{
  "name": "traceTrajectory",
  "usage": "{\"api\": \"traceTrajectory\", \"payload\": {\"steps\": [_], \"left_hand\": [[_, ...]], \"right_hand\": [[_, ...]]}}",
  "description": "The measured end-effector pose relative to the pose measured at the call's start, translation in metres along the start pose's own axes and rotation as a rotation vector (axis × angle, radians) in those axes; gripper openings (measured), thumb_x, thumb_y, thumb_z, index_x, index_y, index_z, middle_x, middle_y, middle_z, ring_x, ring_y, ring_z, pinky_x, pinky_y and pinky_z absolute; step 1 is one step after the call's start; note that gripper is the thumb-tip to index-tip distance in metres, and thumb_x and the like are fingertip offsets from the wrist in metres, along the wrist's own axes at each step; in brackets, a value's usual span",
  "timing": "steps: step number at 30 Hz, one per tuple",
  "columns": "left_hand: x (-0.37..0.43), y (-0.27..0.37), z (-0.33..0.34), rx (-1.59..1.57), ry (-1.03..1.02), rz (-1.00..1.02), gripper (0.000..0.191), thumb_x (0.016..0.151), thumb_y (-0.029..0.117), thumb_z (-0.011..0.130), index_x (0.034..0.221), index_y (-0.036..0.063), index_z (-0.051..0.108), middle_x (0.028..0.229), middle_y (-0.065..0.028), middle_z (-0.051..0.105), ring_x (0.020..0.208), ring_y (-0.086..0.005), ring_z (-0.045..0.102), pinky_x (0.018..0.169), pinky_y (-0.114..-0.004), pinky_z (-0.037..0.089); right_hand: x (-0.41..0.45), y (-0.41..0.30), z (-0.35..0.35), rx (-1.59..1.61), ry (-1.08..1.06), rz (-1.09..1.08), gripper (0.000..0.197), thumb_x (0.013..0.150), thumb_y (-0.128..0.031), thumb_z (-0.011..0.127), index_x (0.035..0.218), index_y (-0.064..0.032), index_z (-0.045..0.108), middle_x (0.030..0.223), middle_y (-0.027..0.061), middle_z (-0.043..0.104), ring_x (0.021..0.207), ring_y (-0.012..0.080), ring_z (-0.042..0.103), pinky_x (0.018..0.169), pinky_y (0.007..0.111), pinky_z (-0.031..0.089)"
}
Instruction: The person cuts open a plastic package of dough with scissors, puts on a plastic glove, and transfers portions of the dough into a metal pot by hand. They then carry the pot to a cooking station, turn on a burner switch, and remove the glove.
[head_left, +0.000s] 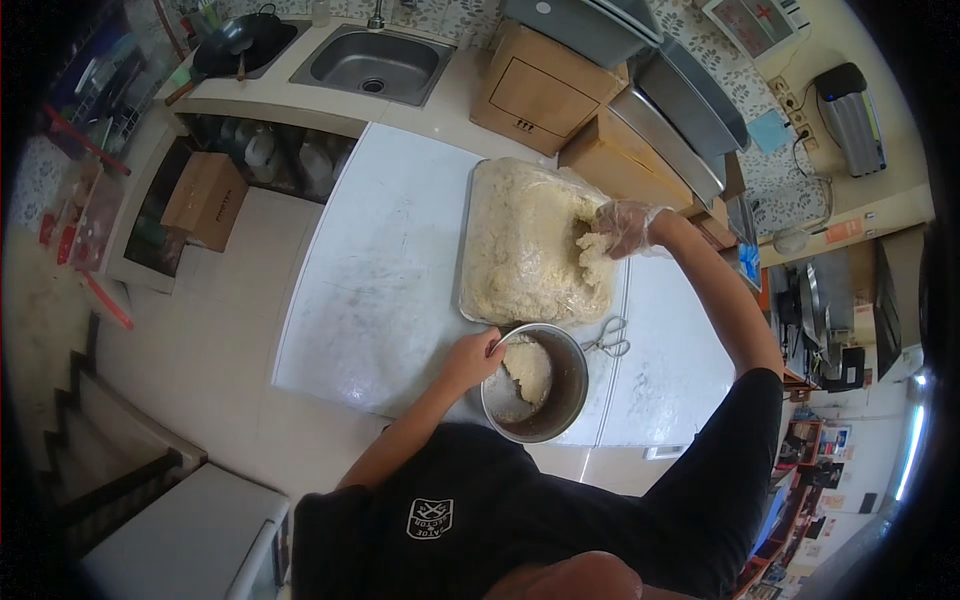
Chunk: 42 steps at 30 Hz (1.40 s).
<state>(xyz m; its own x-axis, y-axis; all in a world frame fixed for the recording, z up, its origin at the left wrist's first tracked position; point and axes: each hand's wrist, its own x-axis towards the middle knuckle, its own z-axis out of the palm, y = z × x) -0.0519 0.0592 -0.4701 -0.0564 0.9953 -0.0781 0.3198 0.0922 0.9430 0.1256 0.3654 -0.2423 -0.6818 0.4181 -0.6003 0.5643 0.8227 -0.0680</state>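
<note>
My bare left hand (474, 358) grips the rim of a round metal pot (571, 382) near the table's front edge. A lump of pale, crumbly dough (531, 371) lies inside the pot. Beyond the pot sits a large pale dough-like mass (525, 240), partly under clear plastic film, on a tray mostly hidden beneath it. In a clear plastic glove, my right hand (628, 227) holds a ragged clump of the same stuff (595, 251) at the mass's right side. The right fingertips are partly hidden. Scissors (613, 339) lie just right of the pot.
The white table (367, 277) meets a counter with a steel sink (375, 64) and a wok (244, 45). Cardboard boxes (551, 86) and metal trays (682, 112) crowd the back right. Another carton (206, 199) rests low on the left.
</note>
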Motion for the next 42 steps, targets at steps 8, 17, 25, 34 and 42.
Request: {"api": "traceTrajectory", "payload": {"steps": [8,17,25,34,42], "left_hand": [[0.0,0.001,-0.004,0.005,-0.039,0.001,0.021,0.088,0.026,0.064,0.086,0.0064,0.06,0.068,-0.0143,0.064,0.063,-0.0352,0.063,0.057,-0.046,0.046],[0.002,-0.001,-0.003,-0.002,-0.033,0.011,0.02,0.089,0.026,0.064,0.086,0.0068,0.06,0.068,-0.0143,0.064,0.063,-0.0355,0.063,0.057,-0.046,0.046],[-0.002,0.0,-0.003,-0.001,-0.013,0.013,0.02,0.089,0.026,0.064,0.085,0.0062,0.06,0.068,-0.0143,0.063,0.062,-0.0354,0.062,0.056,-0.046,0.046],[-0.001,-0.026,0.002,-0.101,-0.088,0.025,0.025,0.094,0.026,0.064,0.086,0.0026,0.059,0.066,-0.0074,0.061,0.056,-0.0172,0.057,0.053,-0.036,0.044],[-0.036,-0.104,-0.047,-0.469,0.195,-0.23,0.025,0.104,0.025,0.048,0.093,0.0062,0.059,0.068,-0.0005,0.051,0.059,-0.0073,0.051,0.052,-0.024,0.043]], "right_hand": [[-0.016,-0.003,-0.016,0.013,0.079,0.109,0.061,0.069,-0.04,0.08,0.119,-0.0078,0.066,0.107,0.0138,0.066,0.1,0.0285,0.063,0.088,0.036,0.051],[-0.039,0.007,-0.01,0.143,0.315,0.183,0.066,0.071,-0.047,0.075,0.122,-0.0057,0.063,0.11,0.0159,0.066,0.104,0.0315,0.062,0.091,0.039,0.05],[-0.063,-0.012,-0.012,0.566,0.465,0.085,0.055,0.072,-0.038,0.075,0.116,-0.0053,0.065,0.097,0.0132,0.067,0.096,0.0287,0.063,0.088,0.037,0.051],[-0.124,-0.078,0.021,0.572,0.478,-0.141,0.042,0.072,-0.021,0.081,0.106,-0.0028,0.065,0.101,0.008,0.064,0.094,0.0217,0.062,0.084,0.037,0.051],[-0.121,-0.142,0.136,1.056,0.35,0.053,0.046,0.077,-0.022,0.08,0.115,-0.0009,0.064,0.108,0.0096,0.067,0.099,0.0198,0.065,0.091,0.033,0.051]]}}
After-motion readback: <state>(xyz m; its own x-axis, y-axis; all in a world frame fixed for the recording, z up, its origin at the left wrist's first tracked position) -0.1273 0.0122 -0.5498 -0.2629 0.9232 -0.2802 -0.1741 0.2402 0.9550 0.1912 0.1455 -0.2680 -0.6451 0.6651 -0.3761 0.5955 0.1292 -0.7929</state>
